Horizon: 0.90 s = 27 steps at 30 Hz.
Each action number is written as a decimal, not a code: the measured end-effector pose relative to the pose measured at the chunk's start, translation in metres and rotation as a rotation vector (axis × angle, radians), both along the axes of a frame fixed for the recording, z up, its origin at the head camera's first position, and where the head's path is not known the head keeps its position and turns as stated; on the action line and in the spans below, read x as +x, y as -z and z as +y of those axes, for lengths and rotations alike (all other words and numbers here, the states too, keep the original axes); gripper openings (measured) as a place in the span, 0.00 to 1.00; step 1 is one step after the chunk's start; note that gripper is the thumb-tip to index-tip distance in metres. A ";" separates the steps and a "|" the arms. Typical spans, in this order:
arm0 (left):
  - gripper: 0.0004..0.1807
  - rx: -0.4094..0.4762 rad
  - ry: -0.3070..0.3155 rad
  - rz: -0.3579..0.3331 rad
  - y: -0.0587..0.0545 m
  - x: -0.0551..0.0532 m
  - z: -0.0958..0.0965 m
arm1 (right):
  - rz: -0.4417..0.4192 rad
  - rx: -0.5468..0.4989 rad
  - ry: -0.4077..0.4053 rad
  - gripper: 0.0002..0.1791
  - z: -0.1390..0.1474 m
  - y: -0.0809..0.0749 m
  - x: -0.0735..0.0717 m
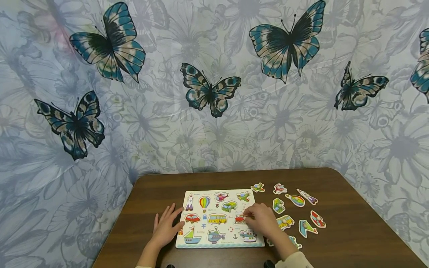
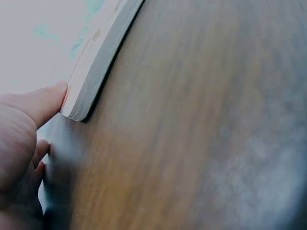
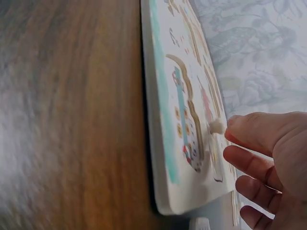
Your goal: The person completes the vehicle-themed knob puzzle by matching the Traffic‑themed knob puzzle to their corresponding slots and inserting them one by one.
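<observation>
A wooden puzzle board (image 1: 231, 240) with vehicle pictures lies on the table. My left hand (image 1: 165, 227) is at its left edge, fingers spread, thumb on the board's edge; the left wrist view shows that thumb (image 2: 48, 100) against the board's corner. With thumb and fingertips, my right hand (image 1: 262, 220) pinches the small knob (image 3: 218, 126) of a train puzzle piece (image 1: 240, 219) at the board's right side, over the train picture. That hand partly covers the piece. Below it the ship picture (image 1: 248, 236) shows its outline in the board.
Loose vehicle pieces lie right of the board, among them a balloon (image 1: 296, 200), a rocket (image 1: 307, 197), a red car (image 1: 317, 219), a bus (image 1: 285, 222) and a sailboat (image 1: 306, 227). A plane piece (image 1: 257, 187) lies by the top right corner. Behind the brown table (image 1: 348, 245) hangs a butterfly-patterned cloth.
</observation>
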<state>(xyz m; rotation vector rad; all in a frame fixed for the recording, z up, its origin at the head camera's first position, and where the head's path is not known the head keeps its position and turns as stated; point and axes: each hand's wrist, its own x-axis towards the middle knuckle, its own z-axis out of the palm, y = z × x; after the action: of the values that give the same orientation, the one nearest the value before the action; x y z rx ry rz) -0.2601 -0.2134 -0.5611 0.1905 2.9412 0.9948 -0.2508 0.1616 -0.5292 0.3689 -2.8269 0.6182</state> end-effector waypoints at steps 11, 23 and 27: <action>0.30 0.009 -0.005 0.005 -0.001 0.001 0.000 | -0.013 -0.056 0.115 0.09 0.038 -0.013 -0.003; 0.30 -0.001 -0.004 0.010 -0.001 0.002 0.001 | -0.057 0.049 0.209 0.15 0.088 -0.014 -0.011; 0.29 -0.001 -0.001 0.006 -0.004 0.004 0.002 | -0.104 0.065 0.237 0.15 0.096 -0.009 -0.014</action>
<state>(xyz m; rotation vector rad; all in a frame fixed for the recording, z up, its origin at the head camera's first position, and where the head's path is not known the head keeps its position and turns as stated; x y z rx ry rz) -0.2563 -0.2118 -0.5570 0.1920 2.9473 0.9946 -0.2650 0.2580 -0.5201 0.0104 -2.9333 0.5100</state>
